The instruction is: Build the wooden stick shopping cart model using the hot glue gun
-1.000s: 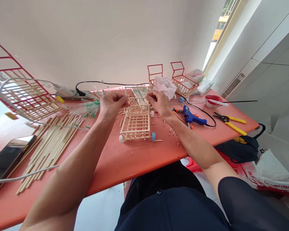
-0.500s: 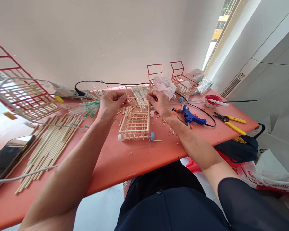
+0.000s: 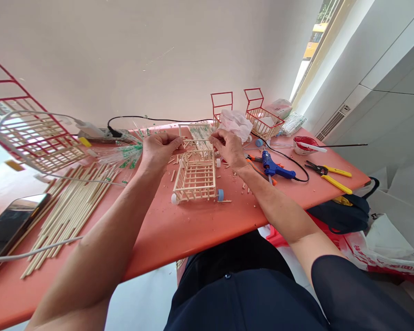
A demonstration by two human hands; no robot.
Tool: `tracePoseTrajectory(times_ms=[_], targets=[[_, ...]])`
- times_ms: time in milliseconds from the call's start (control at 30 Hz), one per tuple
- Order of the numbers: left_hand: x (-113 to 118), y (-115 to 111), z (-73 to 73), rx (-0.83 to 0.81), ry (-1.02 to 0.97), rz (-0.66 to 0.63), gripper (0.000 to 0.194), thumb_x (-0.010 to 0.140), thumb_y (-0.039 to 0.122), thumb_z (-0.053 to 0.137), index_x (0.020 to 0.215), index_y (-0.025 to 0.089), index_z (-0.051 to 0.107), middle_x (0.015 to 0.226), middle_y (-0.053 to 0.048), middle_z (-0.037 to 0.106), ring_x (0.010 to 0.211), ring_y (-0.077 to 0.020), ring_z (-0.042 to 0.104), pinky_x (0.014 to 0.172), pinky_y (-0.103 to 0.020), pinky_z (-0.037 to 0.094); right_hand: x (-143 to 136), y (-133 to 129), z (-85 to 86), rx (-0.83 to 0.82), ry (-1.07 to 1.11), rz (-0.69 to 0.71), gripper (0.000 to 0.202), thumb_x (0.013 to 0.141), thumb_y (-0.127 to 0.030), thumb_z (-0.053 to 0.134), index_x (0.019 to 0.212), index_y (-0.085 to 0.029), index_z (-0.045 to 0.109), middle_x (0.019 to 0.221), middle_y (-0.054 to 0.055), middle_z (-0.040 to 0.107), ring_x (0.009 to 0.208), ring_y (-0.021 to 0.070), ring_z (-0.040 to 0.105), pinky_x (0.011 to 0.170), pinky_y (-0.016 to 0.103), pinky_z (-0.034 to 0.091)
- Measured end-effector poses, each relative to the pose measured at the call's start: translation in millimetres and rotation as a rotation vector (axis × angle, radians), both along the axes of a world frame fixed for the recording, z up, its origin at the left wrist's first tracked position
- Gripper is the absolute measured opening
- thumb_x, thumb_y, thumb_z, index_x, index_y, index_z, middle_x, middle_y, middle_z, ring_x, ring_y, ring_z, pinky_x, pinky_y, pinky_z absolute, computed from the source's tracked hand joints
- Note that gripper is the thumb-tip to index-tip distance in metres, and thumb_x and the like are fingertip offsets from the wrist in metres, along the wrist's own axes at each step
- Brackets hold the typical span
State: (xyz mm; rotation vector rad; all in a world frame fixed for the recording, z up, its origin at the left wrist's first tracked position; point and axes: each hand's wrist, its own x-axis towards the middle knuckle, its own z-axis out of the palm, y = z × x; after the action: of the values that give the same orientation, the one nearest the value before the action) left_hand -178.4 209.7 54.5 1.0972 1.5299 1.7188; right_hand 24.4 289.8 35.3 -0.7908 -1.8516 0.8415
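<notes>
A miniature shopping cart built from thin wooden sticks stands in front of me, with white and blue bottle-cap wheels. Across its rear handle frame runs a short wooden stick. My left hand pinches the stick's left end, and my right hand pinches the right end, both closed beside the frame's uprights. Whether the stick is fixed to the uprights cannot be made out, since my fingertips cover its ends. Stick offcuts lie around the cart.
A blue glue gun, yellow-handled pliers and a bowl of red paint sit on the right of the orange table. Long sticks, a phone and a red-trimmed cart are left. Two small carts stand behind.
The cart's basket and front wheels have swung slightly to the right. Both hands stay at almost the same spot, still pinching the stick's ends.
</notes>
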Motion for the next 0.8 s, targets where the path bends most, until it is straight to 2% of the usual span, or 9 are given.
tracePoseTrajectory(times_ms=[233,467,700,800], targets=[[3.5,-0.5,1.9,-0.005,-0.011,0.009,0.011,0.075,0.01,0.078,0.067,0.015,0.074,0.063,0.002,0.064,0.061,-0.0127,0.067,0.07,-0.029,0.069,0.5,4.4,-2.2,0.02,-0.025,-0.035,0.014,0.098,-0.032,0.071,0.09,-0.02,0.069,0.086,0.001,0.076,0.08,0.0159,0.071,0.082,0.028,0.057],[2.2,-0.6,1.6,-0.006,-0.01,-0.022,0.009,0.076,0.011,0.08,0.07,0.016,0.074,0.065,0.002,0.064,0.064,-0.013,0.068,0.074,-0.03,0.07,2.8,5.7,-2.2,-0.005,0.028,0.0,0.013,0.097,-0.029,0.073,0.09,-0.019,0.071,0.084,0.001,0.077,0.075,0.0143,0.07,0.08,0.027,0.058],[1.7,-1.2,1.6,0.002,-0.046,-0.056,0.007,0.077,0.015,0.083,0.078,0.016,0.076,0.068,0.001,0.067,0.066,-0.0137,0.069,0.077,-0.031,0.071,4.4,4.5,-2.4,-0.022,0.056,-0.006,0.035,0.096,-0.053,0.079,0.09,-0.019,0.073,0.089,0.004,0.079,0.083,0.0169,0.073,0.085,0.03,0.061],[3.1,-0.7,1.4,-0.012,-0.044,-0.033,0.01,0.078,0.013,0.082,0.074,0.016,0.074,0.067,0.002,0.065,0.066,-0.0135,0.07,0.078,-0.03,0.07,4.3,4.4,-2.9,-0.011,0.055,-0.005,0.027,0.097,-0.045,0.078,0.09,-0.019,0.073,0.088,0.004,0.078,0.083,0.0171,0.073,0.085,0.031,0.06]])
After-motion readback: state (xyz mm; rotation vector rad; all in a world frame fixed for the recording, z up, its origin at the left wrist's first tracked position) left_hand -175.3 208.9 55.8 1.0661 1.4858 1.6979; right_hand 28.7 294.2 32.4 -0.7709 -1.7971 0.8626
